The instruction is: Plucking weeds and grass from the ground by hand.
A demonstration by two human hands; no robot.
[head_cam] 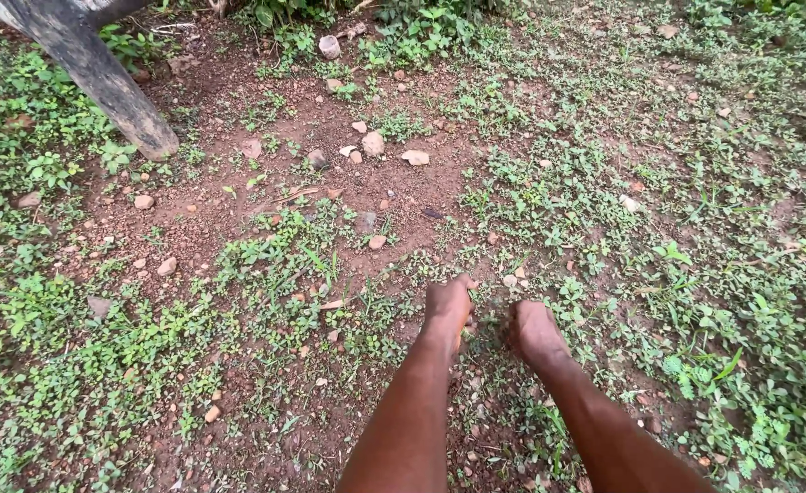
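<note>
**Two hands down in the weeds on red soil**

Nearest the camera, both forearms reach forward and down to the ground. The left hand (447, 309) is curled into a loose fist, knuckles up, and a sliver of something orange shows at its lower right edge; what it is cannot be told. The right hand (534, 330) is also curled shut, its fingers tucked under and pressed into the low green weeds (563, 297), which suggests it grips plants at soil level, though the grasp itself is hidden. The weeds lie directly under and around both hands, thickest from twelve to four o'clock of the right hand.

Farther out, at about eleven o'clock of the left hand, bare red soil (229, 196) carries scattered small stones (373, 143). At far ten o'clock a dark wooden post (101, 78) leans into the ground.
</note>
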